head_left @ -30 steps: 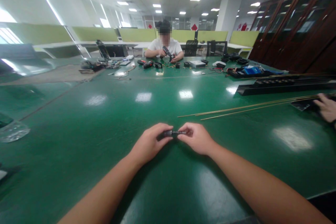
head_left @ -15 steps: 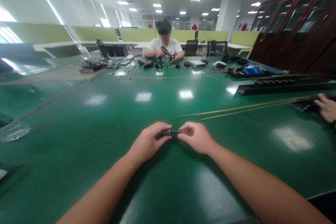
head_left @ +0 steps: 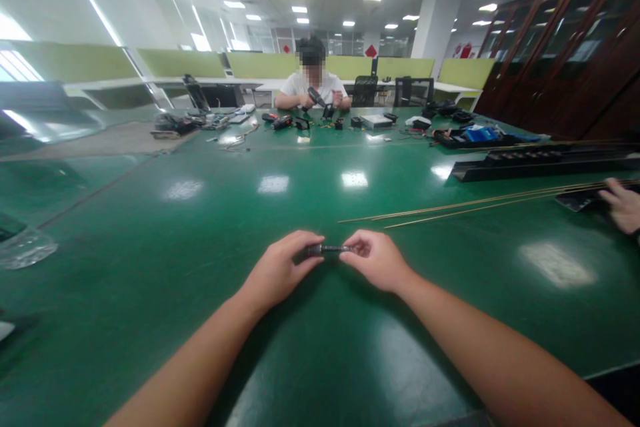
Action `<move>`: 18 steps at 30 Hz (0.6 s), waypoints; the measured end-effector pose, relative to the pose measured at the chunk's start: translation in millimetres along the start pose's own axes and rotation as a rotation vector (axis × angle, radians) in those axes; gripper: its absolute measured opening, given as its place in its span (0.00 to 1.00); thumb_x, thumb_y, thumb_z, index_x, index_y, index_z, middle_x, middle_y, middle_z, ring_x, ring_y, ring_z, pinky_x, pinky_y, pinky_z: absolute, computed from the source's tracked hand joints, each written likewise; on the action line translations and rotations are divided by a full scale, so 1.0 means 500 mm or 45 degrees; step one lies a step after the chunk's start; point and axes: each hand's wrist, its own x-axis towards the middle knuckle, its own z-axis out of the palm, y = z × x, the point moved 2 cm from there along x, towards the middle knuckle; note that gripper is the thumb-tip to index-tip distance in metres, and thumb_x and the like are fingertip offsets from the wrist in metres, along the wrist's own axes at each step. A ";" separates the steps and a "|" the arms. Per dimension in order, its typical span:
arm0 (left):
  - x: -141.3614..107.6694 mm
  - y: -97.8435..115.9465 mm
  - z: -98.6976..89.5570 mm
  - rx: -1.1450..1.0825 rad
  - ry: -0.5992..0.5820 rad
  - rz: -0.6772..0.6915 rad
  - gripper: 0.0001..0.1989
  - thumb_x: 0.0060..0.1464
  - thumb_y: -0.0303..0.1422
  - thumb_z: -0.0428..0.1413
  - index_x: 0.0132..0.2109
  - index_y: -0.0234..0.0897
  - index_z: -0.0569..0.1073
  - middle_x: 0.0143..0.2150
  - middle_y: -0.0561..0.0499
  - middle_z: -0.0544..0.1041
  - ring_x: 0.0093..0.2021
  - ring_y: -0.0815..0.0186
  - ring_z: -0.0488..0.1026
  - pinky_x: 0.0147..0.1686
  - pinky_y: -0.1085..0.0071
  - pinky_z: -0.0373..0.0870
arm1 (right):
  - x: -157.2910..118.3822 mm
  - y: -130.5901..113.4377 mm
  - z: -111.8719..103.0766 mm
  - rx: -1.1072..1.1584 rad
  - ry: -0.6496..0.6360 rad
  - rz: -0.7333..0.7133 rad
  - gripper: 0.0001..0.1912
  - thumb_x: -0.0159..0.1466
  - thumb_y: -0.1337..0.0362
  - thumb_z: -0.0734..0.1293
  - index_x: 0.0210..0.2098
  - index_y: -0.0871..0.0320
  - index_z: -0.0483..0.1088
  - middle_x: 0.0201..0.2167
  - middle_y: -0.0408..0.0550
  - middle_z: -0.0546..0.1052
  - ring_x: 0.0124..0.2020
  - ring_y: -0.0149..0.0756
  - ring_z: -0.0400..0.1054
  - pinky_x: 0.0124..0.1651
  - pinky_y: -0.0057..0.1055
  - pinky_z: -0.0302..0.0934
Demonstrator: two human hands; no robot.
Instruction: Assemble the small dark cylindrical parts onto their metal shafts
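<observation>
A slim dark rod-like tool (head_left: 331, 249) with a thicker dark end spans the small gap between my hands, lying sideways over the green table (head_left: 210, 233). My left hand (head_left: 283, 263) is closed around the thicker end, thumb below and fingers above. At the thin end, my right hand (head_left: 377, 260) pinches with thumb and fingertips, the other fingers curled. Both ends of the tool are partly hidden by my fingers, and its exact kind cannot be made out.
Several thin brass-coloured rods (head_left: 450, 207) lie to the right, beside a long black channel (head_left: 545, 167). Another person's hand (head_left: 623, 205) rests at the right edge. Across the table a person (head_left: 313, 83) holds a power drill among small black parts. Clear plastic (head_left: 27, 250) sits left.
My hands have shifted very slightly, still on the same tool. The person across has raised one hand from the black part in front of them.
</observation>
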 end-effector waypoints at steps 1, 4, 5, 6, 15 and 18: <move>0.000 0.000 -0.001 0.002 0.004 0.001 0.13 0.58 0.33 0.58 0.51 0.40 0.74 0.48 0.47 0.77 0.47 0.62 0.75 0.52 0.63 0.73 | 0.000 -0.001 -0.001 0.002 -0.001 0.002 0.08 0.56 0.63 0.71 0.34 0.60 0.76 0.27 0.44 0.77 0.26 0.31 0.67 0.32 0.27 0.61; 0.000 0.000 -0.002 0.006 0.015 0.010 0.13 0.58 0.33 0.58 0.51 0.41 0.74 0.48 0.48 0.77 0.47 0.62 0.75 0.52 0.64 0.73 | 0.000 -0.006 -0.005 -0.004 -0.007 0.001 0.07 0.56 0.63 0.71 0.34 0.60 0.76 0.26 0.44 0.77 0.26 0.31 0.67 0.31 0.27 0.60; 0.000 0.000 -0.002 0.006 0.015 0.011 0.13 0.58 0.33 0.58 0.51 0.41 0.74 0.48 0.48 0.77 0.47 0.63 0.75 0.52 0.64 0.73 | -0.001 -0.007 -0.006 -0.008 -0.005 0.000 0.07 0.56 0.63 0.71 0.34 0.60 0.76 0.26 0.44 0.76 0.26 0.31 0.67 0.31 0.27 0.60; 0.000 -0.001 -0.002 0.005 0.017 0.011 0.13 0.58 0.33 0.58 0.51 0.41 0.74 0.48 0.48 0.77 0.47 0.63 0.75 0.52 0.64 0.73 | -0.001 -0.008 -0.007 -0.008 -0.002 0.000 0.08 0.56 0.63 0.71 0.34 0.60 0.76 0.26 0.44 0.76 0.26 0.31 0.67 0.31 0.27 0.60; 0.004 -0.030 -0.030 0.139 0.205 -0.199 0.17 0.56 0.43 0.59 0.49 0.42 0.76 0.45 0.48 0.77 0.45 0.60 0.74 0.49 0.63 0.71 | 0.001 0.000 -0.011 0.178 0.177 0.091 0.13 0.59 0.55 0.69 0.33 0.61 0.73 0.21 0.42 0.72 0.22 0.30 0.65 0.27 0.27 0.59; 0.005 -0.055 -0.044 0.105 0.390 -0.443 0.21 0.54 0.47 0.59 0.50 0.40 0.76 0.43 0.47 0.78 0.41 0.59 0.74 0.47 0.62 0.71 | 0.003 0.003 -0.008 0.354 0.137 0.112 0.16 0.63 0.52 0.65 0.32 0.60 0.71 0.19 0.40 0.70 0.19 0.29 0.64 0.25 0.26 0.59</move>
